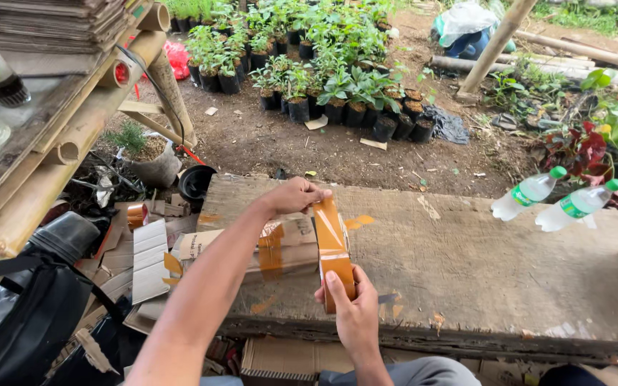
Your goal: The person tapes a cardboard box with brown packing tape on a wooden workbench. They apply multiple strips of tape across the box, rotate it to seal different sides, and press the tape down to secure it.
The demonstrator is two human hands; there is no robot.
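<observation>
Between my two hands a strip of brown tape (pixel 332 239) is stretched out over the plank (pixel 481 264). My left hand (pixel 293 196) pinches the far end of the strip with closed fingers, and my right hand (pixel 352 314) holds the roll (pixel 337 282) near me, the thumb pressed on its top. Under the strip, to the left of my right hand, lies a small box (pixel 280 250) wrapped in clear film with some tape already on it. I judge that I am at the step of pulling out a length of tape, not yet sticking it down. The next move, I think, calls for keeping the strip tight and lowering it straight onto the box, so it does not fold on itself. Just below my right hand is the near edge of the plank, so the roll has little support there. To the right of my hands the plank is open until two bottles (pixel 552 200) at its far side. Left of my left hand the plank ends, with cardboard scraps (pixel 148 257) below.
</observation>
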